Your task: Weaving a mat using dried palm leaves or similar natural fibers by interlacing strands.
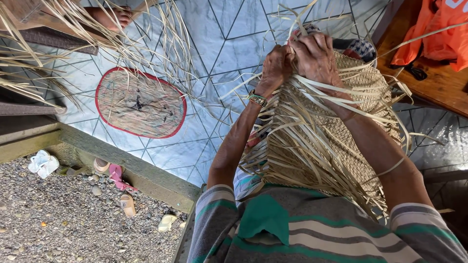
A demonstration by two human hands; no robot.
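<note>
While the woven mat (358,92) is lying across the lap, both hands, left hand (276,65) and right hand (316,56), are pinching closed on loose strips (312,122) at its far edge.

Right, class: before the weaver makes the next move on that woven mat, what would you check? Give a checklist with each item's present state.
1. Left hand pinching strips at the working edge: ok.
2. Right hand on the same edge, touching the left: ok.
3. Woven mat supported on the lap: ok.
4. Loose strips lying untangled: not ok, many cross over each other.
5. Which strip is gripped: cannot tell, fingers hide it.
6. Spare strips within reach: cannot tell.
</note>
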